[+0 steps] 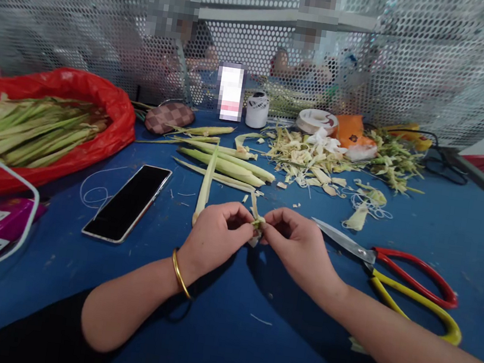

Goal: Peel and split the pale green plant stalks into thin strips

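Between my two hands is a small piece of folded pale green corn husk (257, 222), one strip of it sticking up. My left hand (219, 232), with a gold bangle at the wrist, pinches its left side between thumb and fingers. On the other side my right hand (294, 240) pinches it in the same way. Fingers hide part of the piece. Just beyond lie several long green husk strips (226, 167), and another strip (206, 185) points toward my left hand. Scissors (370, 257) with one red and one yellow handle lie right of my right hand.
A red plastic bag (121, 110) full of husks stands at left, near a black-screened phone (128, 201) and a purple power strip (1, 226). Husk scraps (302, 157), a tape roll (317, 122) and a lit phone (230, 91) line the back. Behind the perforated screen (252, 42) sit people.
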Demonstrator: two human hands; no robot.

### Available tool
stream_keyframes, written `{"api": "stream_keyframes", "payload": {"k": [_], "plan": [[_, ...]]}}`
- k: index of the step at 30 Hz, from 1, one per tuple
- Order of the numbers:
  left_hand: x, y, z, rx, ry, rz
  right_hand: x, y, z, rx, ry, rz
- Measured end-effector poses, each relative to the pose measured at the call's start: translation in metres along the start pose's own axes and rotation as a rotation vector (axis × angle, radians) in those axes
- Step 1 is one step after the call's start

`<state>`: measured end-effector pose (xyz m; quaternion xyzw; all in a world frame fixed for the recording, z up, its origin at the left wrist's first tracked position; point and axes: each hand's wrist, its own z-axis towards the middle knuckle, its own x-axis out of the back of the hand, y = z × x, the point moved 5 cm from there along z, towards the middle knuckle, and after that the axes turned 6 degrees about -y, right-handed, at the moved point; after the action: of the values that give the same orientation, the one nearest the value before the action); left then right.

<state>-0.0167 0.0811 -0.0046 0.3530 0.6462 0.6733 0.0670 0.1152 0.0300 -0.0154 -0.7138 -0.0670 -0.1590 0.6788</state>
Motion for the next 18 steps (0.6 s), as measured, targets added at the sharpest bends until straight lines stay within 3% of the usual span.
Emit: {"api": "stream_keyframes", "payload": {"k": [4, 7, 11, 15, 18], "plan": [[0.000, -0.004, 0.002, 0.060, -0.033, -0.142, -0.001, 0.003, 0.001, -0.009, -0.035, 0.076], [-0.004, -0.004, 0.002, 0.142, -0.091, -0.260, 0.003, 0.000, 0.000, 0.046, 0.005, 0.011], [-0.007, -0.007, 0.000, 0.267, -0.159, -0.441, 0.009, -0.014, -0.004, 0.283, 0.078, -0.243], [-0.008, -0.009, -0.001, 0.282, -0.194, -0.503, 0.006, -0.028, -0.011, 0.576, 0.057, -0.601], [-0.009, -0.008, -0.003, 0.275, -0.168, -0.639, 0.006, -0.034, -0.015, 0.721, 0.081, -0.698]]}}
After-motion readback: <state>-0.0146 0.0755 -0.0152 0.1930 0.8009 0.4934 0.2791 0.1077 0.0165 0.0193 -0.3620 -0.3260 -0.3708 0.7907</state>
